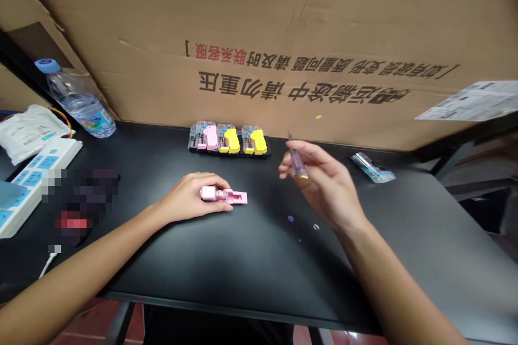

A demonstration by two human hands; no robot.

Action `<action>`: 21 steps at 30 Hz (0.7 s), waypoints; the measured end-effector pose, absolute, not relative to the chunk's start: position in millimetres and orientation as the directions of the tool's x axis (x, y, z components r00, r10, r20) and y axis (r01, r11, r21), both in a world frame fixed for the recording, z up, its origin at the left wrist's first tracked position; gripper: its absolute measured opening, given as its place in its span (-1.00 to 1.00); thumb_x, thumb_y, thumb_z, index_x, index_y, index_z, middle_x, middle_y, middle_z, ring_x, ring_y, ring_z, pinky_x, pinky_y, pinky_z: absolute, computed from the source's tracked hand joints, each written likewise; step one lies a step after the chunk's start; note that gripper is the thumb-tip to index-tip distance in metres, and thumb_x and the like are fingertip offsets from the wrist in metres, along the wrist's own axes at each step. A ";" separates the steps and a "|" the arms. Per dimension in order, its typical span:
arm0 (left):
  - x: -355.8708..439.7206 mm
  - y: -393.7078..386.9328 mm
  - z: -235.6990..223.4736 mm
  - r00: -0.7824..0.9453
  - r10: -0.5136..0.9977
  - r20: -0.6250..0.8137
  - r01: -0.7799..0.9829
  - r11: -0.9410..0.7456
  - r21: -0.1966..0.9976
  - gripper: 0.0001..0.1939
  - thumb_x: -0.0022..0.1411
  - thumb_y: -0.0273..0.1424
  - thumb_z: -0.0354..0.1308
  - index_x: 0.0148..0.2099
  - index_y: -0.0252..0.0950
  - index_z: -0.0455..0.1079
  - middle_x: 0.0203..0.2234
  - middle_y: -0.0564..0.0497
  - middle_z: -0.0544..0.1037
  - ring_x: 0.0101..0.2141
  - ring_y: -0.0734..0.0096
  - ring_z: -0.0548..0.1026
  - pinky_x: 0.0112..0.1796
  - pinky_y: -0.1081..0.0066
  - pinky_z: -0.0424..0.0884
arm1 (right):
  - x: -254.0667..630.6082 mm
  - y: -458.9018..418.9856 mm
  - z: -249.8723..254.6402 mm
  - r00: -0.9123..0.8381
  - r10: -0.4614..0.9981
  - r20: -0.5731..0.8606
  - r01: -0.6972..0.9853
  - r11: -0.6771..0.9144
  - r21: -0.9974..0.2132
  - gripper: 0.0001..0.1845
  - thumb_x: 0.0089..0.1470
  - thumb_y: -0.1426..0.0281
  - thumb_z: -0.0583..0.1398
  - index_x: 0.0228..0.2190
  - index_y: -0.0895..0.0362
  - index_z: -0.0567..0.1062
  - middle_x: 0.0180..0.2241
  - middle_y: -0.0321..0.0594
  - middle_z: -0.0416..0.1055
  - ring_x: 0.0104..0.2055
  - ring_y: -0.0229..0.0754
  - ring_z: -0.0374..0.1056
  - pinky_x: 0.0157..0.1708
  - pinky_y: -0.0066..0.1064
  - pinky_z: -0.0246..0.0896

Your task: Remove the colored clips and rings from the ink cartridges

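In the head view, a pink plastic piece (223, 195) is held on the black table top (259, 269), near the middle of the table. The left hand (194, 198) lies over its left end, and the fingers (216, 186) are curled around it and pressed together, so that the piece is kept low against the surface. Its slotted right end is left uncovered.

To the right and slightly farther, the right hand (319, 183) is raised above the table. A small screwdriver (298, 160) with a clear purple handle is pinched there between the thumb and the fingers, and its thin tip is pointed to the far side. The two hands are apart.

A small blue disc (290, 219) and a small white ring (316, 227) are lying below the right hand, but their exact kind is too small to tell. If the sleeve or the wrist is moved across them, they could be pushed away or lost.

The pink plastic piece could slide on the smooth table top if it is pressed from the side, because it is held only by one hand. If the thin tip is slipped, the plastic could be scratched, or a finger of the left hand could be poked. The narrow pinch could also let the small screwdriver fall.

At the far edge, a row of packaged pink and yellow items (229, 139) is standing near the cardboard sheet (283, 21).
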State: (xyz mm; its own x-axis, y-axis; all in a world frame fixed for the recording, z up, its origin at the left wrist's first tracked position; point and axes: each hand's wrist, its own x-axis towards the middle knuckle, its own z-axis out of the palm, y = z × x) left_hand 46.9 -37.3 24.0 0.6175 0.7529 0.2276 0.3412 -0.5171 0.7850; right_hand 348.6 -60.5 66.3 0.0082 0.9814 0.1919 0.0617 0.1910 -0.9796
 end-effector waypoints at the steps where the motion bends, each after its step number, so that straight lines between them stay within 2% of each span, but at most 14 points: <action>1: 47.1 -37.3 23.8 0.628 0.744 0.228 0.331 -0.520 0.787 -0.70 0.24 -0.20 0.50 -0.05 -0.16 0.61 -0.21 0.09 0.71 -0.22 0.36 0.63 -0.15 0.40 0.40 | 338.9 -66.8 67.3 -0.039 0.981 0.191 0.062 0.193 -0.979 -0.58 0.15 0.30 0.39 0.06 -0.04 0.60 -0.22 -0.24 0.56 -0.23 -0.13 0.54 -0.18 -0.28 0.53; 3: 47.0 -37.0 23.9 0.651 0.725 0.225 0.318 -0.529 0.787 -0.71 0.24 -0.22 0.51 -0.05 -0.16 0.61 -0.20 0.09 0.72 -0.21 0.37 0.63 -0.14 0.40 0.40 | 322.9 -78.4 66.9 -0.100 0.975 0.200 0.116 0.211 -0.971 -0.56 0.10 0.33 0.47 0.03 -0.04 0.62 -0.29 -0.28 0.54 -0.27 -0.17 0.52 -0.19 -0.33 0.50; 5: 46.6 -36.4 24.1 0.660 0.720 0.216 0.322 -0.531 0.784 -0.71 0.24 -0.22 0.51 -0.04 -0.16 0.61 -0.20 0.10 0.73 -0.21 0.37 0.64 -0.12 0.40 0.40 | 311.6 -87.3 63.5 -0.112 0.972 0.205 0.146 0.221 -0.964 -0.77 0.19 0.26 0.43 -0.12 0.01 0.66 -0.35 -0.29 0.52 -0.37 -0.22 0.47 -0.27 -0.36 0.47; 6: 46.4 -36.1 24.1 0.659 0.721 0.214 0.326 -0.531 0.782 -0.71 0.24 -0.21 0.51 -0.04 -0.16 0.62 -0.20 0.10 0.73 -0.21 0.37 0.64 -0.12 0.40 0.41 | 307.5 -90.4 60.9 -0.128 0.973 0.192 0.135 0.209 -0.968 -0.80 0.27 0.19 0.39 -0.15 0.03 0.66 -0.40 -0.29 0.51 -0.40 -0.22 0.47 -0.29 -0.36 0.46; 10: 46.4 -35.3 23.4 0.655 0.722 0.224 0.324 -0.536 0.780 -0.68 0.22 -0.21 0.52 -0.03 -0.17 0.63 -0.21 0.09 0.73 -0.22 0.37 0.64 -0.13 0.39 0.42 | 297.5 -94.4 48.9 -0.159 0.975 0.153 0.048 0.162 -0.986 -0.63 0.41 0.03 0.23 -0.19 0.08 0.60 -0.49 -0.30 0.50 -0.40 -0.18 0.51 -0.23 -0.29 0.50; 15: 46.4 -35.0 23.7 0.668 0.706 0.234 0.316 -0.554 0.770 -0.67 0.22 -0.21 0.53 -0.03 -0.18 0.62 -0.20 0.07 0.74 -0.22 0.35 0.65 -0.13 0.38 0.43 | 291.4 -91.9 38.7 -0.133 0.985 0.110 0.000 0.111 -0.994 -0.62 0.37 -0.01 0.26 -0.17 0.07 0.51 -0.44 -0.31 0.51 -0.40 -0.20 0.54 -0.22 -0.31 0.53; 21: 46.3 -34.8 23.3 0.675 0.693 0.253 0.311 -0.578 0.754 -0.67 0.23 -0.18 0.52 -0.03 -0.18 0.63 -0.20 0.06 0.74 -0.23 0.34 0.66 -0.13 0.37 0.45 | 290.5 -90.4 37.6 -0.086 0.991 0.102 0.026 0.104 -0.994 -0.60 0.32 -0.02 0.31 -0.23 0.06 0.49 -0.40 -0.32 0.47 -0.42 -0.21 0.52 -0.25 -0.30 0.57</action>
